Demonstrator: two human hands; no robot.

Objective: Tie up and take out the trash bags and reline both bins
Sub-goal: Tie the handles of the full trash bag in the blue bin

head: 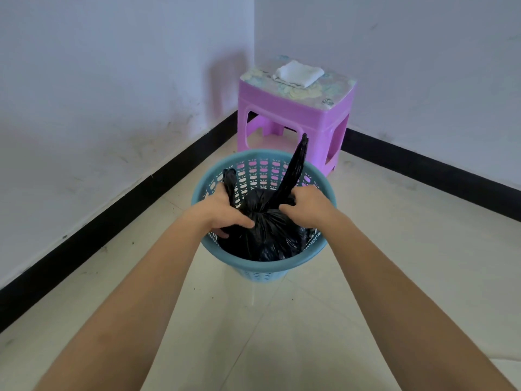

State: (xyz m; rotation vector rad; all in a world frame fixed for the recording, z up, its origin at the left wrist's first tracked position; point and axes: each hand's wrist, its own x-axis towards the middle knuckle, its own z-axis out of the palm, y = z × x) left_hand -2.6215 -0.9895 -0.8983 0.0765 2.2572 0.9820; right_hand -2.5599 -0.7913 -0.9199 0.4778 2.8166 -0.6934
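Observation:
A blue perforated plastic bin (253, 269) stands on the tiled floor in front of me. Inside it sits a black trash bag (267, 235), gathered at its neck with two twisted ends. My left hand (225, 211) grips the short left end, which sticks up past my fingers. My right hand (306, 206) holds the base of the long right end, which rises straight up above the bin's far rim. Both hands meet at the knot area in the bin's middle.
A purple plastic stool (296, 114) stands in the room corner just behind the bin, with folded white material (299, 73) on its top. White walls with black skirting run left and right. Pale floor tiles (282, 334) lie all around.

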